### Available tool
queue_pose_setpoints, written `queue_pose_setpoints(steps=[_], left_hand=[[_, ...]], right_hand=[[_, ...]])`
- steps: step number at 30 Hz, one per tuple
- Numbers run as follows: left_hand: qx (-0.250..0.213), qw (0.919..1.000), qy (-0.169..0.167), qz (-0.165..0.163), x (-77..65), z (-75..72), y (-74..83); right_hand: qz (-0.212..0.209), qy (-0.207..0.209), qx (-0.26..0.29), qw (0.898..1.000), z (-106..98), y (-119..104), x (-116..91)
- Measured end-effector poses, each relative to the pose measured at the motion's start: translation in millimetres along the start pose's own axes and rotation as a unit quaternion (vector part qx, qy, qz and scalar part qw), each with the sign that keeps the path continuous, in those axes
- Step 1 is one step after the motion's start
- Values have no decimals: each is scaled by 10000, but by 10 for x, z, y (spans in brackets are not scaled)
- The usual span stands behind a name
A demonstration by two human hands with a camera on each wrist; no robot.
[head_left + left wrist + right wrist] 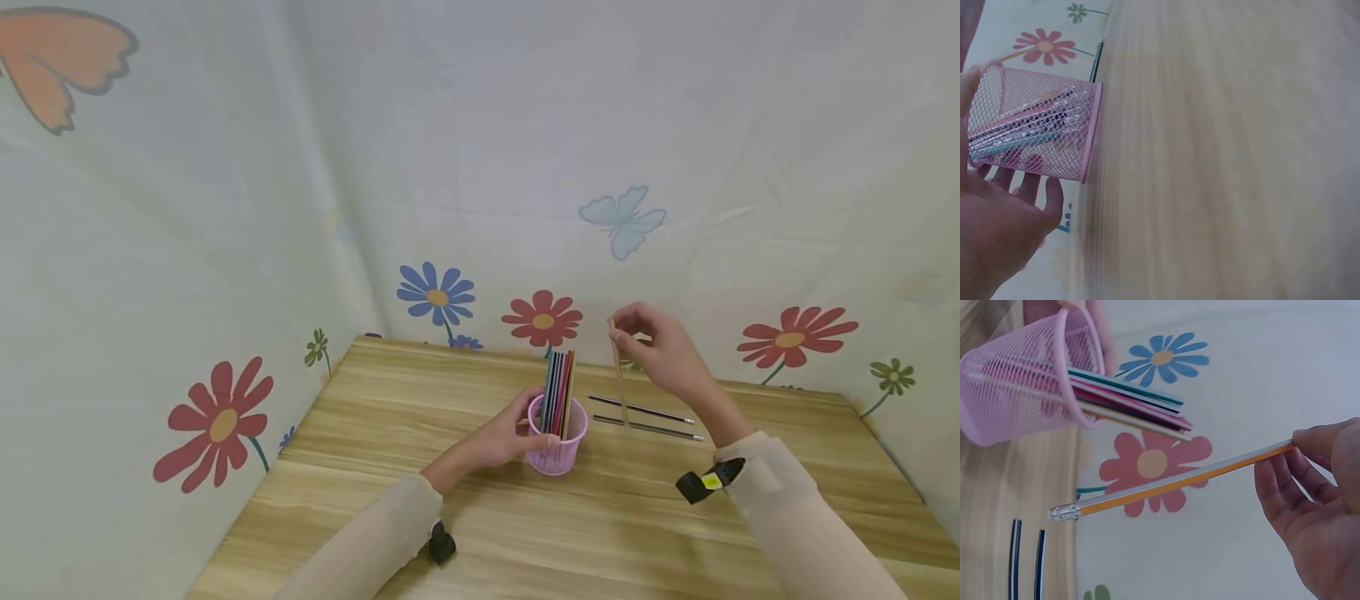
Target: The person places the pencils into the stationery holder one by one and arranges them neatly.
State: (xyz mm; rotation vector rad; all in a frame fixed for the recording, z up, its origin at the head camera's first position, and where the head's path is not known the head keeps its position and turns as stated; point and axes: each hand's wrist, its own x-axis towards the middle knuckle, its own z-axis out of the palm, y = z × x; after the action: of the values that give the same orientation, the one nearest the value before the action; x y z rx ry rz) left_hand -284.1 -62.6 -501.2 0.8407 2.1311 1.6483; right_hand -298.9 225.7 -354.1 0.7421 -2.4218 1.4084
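Observation:
My left hand [501, 436] grips a pink mesh pencil cup [552, 461] that stands on the table, fingers and thumb round its side. Several coloured pencils [557, 392] lean together inside it, their eraser ends down at the base in the left wrist view. To the right of the cup, my right hand [660, 346] pinches a yellow pencil [1185, 481] by its upper end between thumb and fingers. That pencil hangs nearly upright with its silver ferrule and eraser [1065, 512] at the bottom. Below it, two dark pencils [645, 408] lie side by side on the table.
The wood-grain table [360, 417] ends against a pale curtain [480, 167] printed with flowers and butterflies, which also runs along the left side. Dark wrist cameras [442, 543] are strapped over both sleeves.

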Motion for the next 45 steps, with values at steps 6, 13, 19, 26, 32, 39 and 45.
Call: queue_pose_setpoints(steps=[6,13,19,26,32,39,45], left_hand=[[-10,10000,13,-40,11,7,-13],[-61,10000,23,-65,14,5,-14],[-74,10000,16,23,18,4,-41],[18,10000,13,14,13,3,-40],[52,10000,5,20,6,7,-40],[38,10000,-15,57,-4,5,-28],[27,10000,-48,6,-1,6,-35]], right_hand=[[-246,163,261,9992,7,-179,46],[-377,208,423,9982,49,-279,72],[-410,252,562,9973,107,-292,79],[-395,263,709,9964,212,-271,75],[-149,141,984,9949,378,-180,48],[196,-13,1256,9919,599,-27,15],[374,-128,1321,9905,726,68,-66]])
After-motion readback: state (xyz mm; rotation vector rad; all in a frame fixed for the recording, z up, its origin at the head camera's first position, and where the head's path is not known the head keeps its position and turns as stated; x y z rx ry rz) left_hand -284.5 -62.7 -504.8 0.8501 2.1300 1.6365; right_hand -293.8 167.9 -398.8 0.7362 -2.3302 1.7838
